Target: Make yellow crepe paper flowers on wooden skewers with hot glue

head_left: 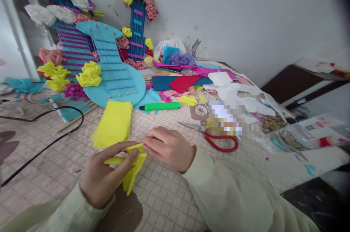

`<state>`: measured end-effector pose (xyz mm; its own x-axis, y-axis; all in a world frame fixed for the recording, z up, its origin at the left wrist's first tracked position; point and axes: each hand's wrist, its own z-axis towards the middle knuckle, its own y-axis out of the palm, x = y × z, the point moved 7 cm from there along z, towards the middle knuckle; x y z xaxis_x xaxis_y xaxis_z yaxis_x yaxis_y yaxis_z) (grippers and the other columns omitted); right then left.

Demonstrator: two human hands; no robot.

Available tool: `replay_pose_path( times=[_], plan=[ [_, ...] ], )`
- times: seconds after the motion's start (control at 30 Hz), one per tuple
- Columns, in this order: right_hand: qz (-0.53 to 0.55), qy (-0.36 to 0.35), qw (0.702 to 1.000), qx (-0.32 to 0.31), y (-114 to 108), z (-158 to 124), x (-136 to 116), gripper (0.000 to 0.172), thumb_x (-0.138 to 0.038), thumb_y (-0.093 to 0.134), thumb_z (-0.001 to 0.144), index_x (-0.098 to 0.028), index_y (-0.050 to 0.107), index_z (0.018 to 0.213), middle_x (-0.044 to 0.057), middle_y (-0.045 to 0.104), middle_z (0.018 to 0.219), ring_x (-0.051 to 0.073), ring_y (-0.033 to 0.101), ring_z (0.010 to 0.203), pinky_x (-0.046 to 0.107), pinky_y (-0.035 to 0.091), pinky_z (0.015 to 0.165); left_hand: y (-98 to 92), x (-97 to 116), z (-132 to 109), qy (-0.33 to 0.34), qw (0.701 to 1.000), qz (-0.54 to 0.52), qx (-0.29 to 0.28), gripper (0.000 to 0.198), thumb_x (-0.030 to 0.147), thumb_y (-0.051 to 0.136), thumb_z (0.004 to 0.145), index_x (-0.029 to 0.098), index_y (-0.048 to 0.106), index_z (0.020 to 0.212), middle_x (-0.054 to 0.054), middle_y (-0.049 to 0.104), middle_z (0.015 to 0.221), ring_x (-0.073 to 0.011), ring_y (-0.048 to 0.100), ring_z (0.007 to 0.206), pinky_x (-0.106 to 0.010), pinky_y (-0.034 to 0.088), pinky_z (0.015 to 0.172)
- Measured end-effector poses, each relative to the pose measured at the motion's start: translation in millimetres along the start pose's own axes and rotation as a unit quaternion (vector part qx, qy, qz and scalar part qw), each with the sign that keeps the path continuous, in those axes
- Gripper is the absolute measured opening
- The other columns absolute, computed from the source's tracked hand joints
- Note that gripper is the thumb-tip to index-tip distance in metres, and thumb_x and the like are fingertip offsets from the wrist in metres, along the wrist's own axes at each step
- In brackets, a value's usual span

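Note:
Between my hands is a partly formed yellow paper flower (130, 173) with several folded, petal-like strips. My left hand (105, 173) grips it from the left, the thumb pressed across the petals. The fingers of my right hand (168, 148) pinch the upper right end of one yellow strip. Just beyond my left hand lies a stack of yellow paper sheets (112, 122), slightly fanned. A green marker (162, 106) with a dark tip lies past the stack to the right. Red-handled scissors (222, 142) rest to the right of my right hand, blades pointing left.
Blue decorated panels (115, 61) with strings and paper flowers lean on the wall at the back left. A black cable (43, 144) curves across the left side. Red sheets (184, 83), white scraps (246, 97), purple yarn (182, 59) and a plastic bag (298, 141) lie at the back and right.

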<state>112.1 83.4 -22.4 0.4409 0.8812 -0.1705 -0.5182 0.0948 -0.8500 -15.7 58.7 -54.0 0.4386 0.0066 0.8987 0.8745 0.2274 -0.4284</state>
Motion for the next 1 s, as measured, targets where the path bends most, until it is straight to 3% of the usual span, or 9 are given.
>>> replay_pose_path(
  times=[0.17,0.4,0.53,0.77,0.87,1.0],
  plan=[
    [0.051,0.024,0.998,0.016,2,-2,2,0.025,-0.024,0.039,0.088,-0.015,0.06,0.081,0.004,0.056,0.077,0.013,0.049,0.073,0.025,0.041,0.063,1.3,-2,0,-0.012,1.0,0.004,-0.012,0.026,0.044,0.062,0.064,0.023,0.067,0.077,-0.001,0.07,0.076,-0.0171,0.064,0.07,-0.021,0.053,0.057],
    [0.201,0.053,0.978,0.0,5,-2,10,0.019,-0.024,0.045,0.086,-0.015,0.062,0.089,0.003,0.059,0.08,0.012,0.053,0.075,0.023,0.044,0.069,-0.4,2,3,0.047,0.995,0.08,-0.032,0.021,0.042,0.057,0.069,0.026,0.067,0.079,0.0,0.071,0.081,-0.0187,0.066,0.067,-0.025,0.053,0.057],
    [0.202,0.055,0.978,-0.003,6,-2,11,0.02,-0.021,0.045,0.086,-0.013,0.063,0.086,0.004,0.058,0.077,0.011,0.053,0.073,0.022,0.043,0.067,3.1,1,4,0.069,0.99,0.108,-0.06,0.023,0.042,0.057,0.07,0.027,0.066,0.085,0.0,0.071,0.086,-0.0191,0.066,0.07,-0.027,0.054,0.064],
    [0.164,0.078,0.983,-0.001,6,-1,18,0.021,-0.021,0.045,0.085,-0.012,0.064,0.082,0.004,0.056,0.074,0.012,0.052,0.072,0.021,0.041,0.065,-0.5,-2,7,0.093,0.992,0.078,-0.042,0.037,0.037,0.058,0.071,0.027,0.055,0.106,-0.002,0.068,0.094,-0.0197,0.063,0.078,-0.032,0.052,0.071],
    [0.163,0.083,0.983,0.005,6,-2,22,0.021,-0.021,0.045,0.085,-0.013,0.063,0.081,0.004,0.057,0.075,0.012,0.053,0.072,0.022,0.042,0.065,-10.9,9,9,0.115,0.993,0.021,-0.002,0.035,0.034,0.054,0.075,0.023,0.052,0.108,-0.006,0.062,0.106,-0.0213,0.058,0.09,-0.034,0.049,0.075],
    [0.187,0.098,0.977,0.025,3,-2,30,0.016,-0.019,0.047,0.084,-0.014,0.062,0.081,0.004,0.058,0.076,0.012,0.053,0.07,0.022,0.042,0.063,-46.9,24,6,0.146,0.981,-0.054,0.119,0.033,0.031,0.052,0.077,0.018,0.052,0.108,-0.01,0.056,0.109,-0.0213,0.056,0.092,-0.033,0.047,0.075]
  ],
)
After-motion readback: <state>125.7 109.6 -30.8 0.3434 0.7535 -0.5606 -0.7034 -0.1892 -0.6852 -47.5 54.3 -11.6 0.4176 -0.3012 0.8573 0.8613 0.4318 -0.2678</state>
